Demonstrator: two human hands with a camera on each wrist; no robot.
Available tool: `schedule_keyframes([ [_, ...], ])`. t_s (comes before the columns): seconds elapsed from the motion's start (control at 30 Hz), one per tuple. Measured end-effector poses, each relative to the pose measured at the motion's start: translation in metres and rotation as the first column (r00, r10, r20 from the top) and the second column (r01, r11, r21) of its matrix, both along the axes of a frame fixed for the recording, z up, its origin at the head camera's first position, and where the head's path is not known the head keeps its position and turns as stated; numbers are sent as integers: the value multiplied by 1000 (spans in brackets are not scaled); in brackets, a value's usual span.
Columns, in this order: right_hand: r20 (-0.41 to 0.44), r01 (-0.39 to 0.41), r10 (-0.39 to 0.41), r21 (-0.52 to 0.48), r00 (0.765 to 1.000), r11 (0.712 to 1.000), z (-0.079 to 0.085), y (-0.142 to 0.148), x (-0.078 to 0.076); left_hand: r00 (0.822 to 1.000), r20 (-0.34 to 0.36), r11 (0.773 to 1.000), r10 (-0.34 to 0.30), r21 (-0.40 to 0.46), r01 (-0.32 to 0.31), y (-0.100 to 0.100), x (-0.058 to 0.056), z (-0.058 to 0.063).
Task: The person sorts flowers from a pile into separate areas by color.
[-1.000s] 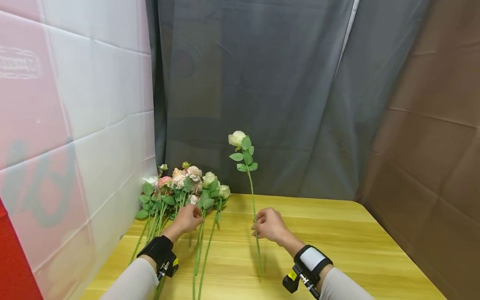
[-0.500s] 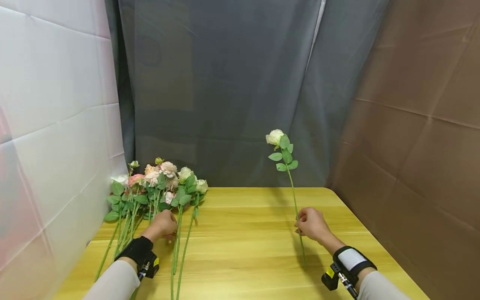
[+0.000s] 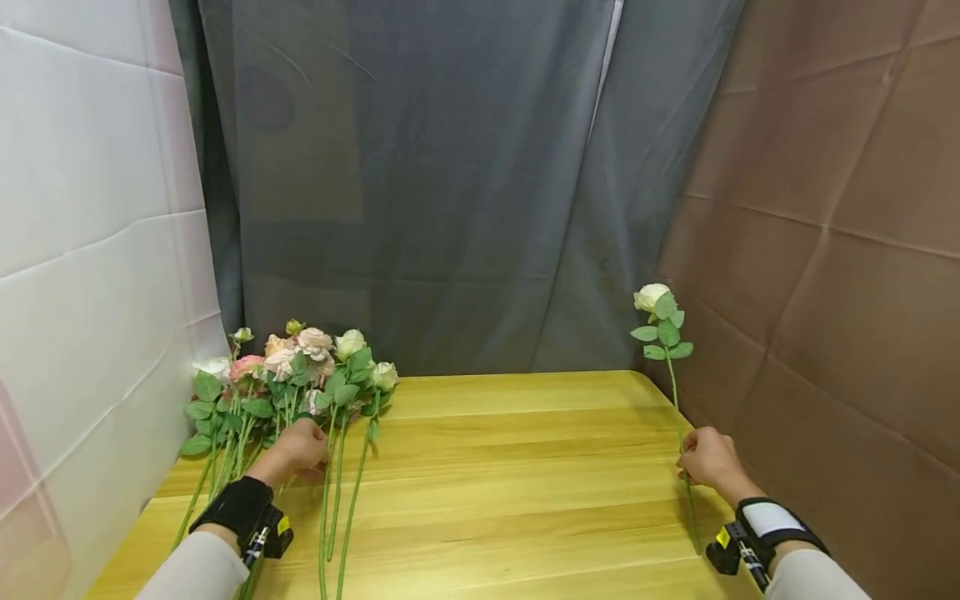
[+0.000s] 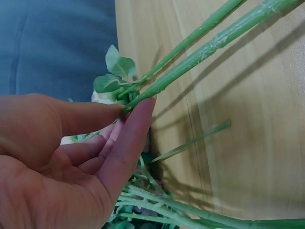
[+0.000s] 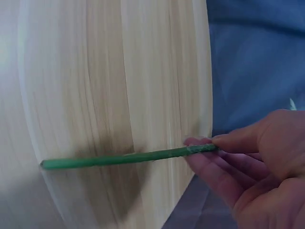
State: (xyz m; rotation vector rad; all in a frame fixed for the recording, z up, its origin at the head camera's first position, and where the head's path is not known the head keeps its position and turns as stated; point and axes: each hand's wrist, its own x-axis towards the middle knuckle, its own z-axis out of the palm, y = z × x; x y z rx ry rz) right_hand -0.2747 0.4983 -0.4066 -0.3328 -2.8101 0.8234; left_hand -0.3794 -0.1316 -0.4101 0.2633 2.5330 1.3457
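My right hand (image 3: 707, 458) pinches the green stem (image 5: 119, 159) of a white rose (image 3: 651, 297) between thumb and fingers at the table's right side. The rose stands nearly upright, its bloom and several leaves above the hand, the cut stem end hanging below. On the left, my left hand (image 3: 302, 447) is at the flower pile; in the left wrist view its thumb and index finger pinch a green stem (image 4: 190, 61). A second thin stem runs beside that one. The pile holds pink blooms (image 3: 279, 362) and white roses (image 3: 384, 376) among green leaves.
The flowers lie on a yellow wood-grain table (image 3: 487, 500), blooms toward the back left, stems toward the front. A white sheet (image 3: 90, 250) hangs on the left, a dark grey curtain (image 3: 450, 208) behind, and a brown sheet (image 3: 840, 250) on the right, close to the held rose.
My right hand has carried the white rose rightward from mid-table to near the right edge. My left hand stays among the stems of the pile. The head view has turned rightward.
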Motion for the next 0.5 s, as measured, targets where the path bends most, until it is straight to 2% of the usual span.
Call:
schedule_keyframes([
  [0.13, 54, 10, -12, 38, 998, 999, 0, 23, 0, 1000, -4, 1000, 4, 10, -4, 1, 1, 3],
  [0.33, 120, 9, -24, 118, 992, 993, -8, 40, 0, 999, -36, 999, 40, 16, -40, 2, 1, 5],
  [0.5, 171, 7, -50, 242, 984, 970, -18, 52, 1, 998, -54, 998, 41, 43, -39, 2, 4, 6],
])
